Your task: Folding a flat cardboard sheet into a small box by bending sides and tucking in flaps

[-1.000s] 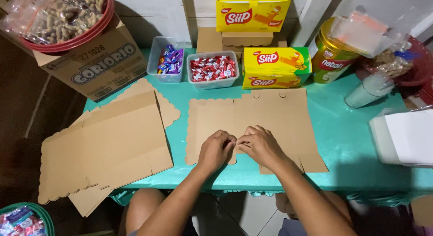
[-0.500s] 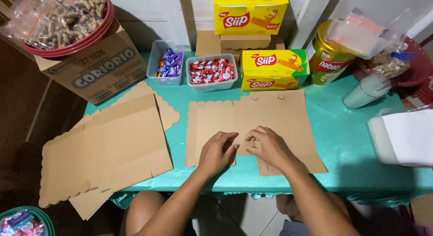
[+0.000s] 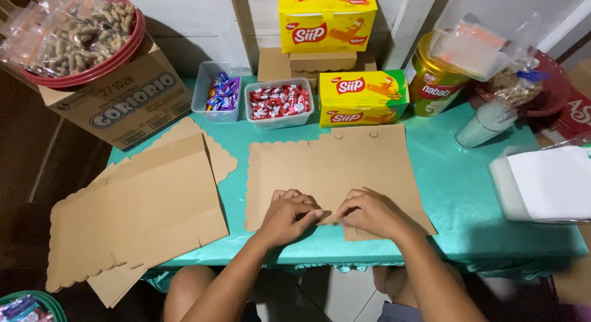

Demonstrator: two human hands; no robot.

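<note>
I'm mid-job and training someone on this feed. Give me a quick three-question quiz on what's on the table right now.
1. True or false: both hands rest on the flat cardboard sheet nearest the person.
2. Which container holds the red-wrapped sweets? A) the right-hand clear tub B) the red basin C) the gold tin
3. Fill in: the stack of spare cardboard sheets overhangs the table's ____ end.

Key
1. True: the left hand and right hand pinch the near edge of the cardboard sheet.
2. A: the clear tub, beside the tub of purple sweets.
3. Left: the stack juts past the teal table.
</note>
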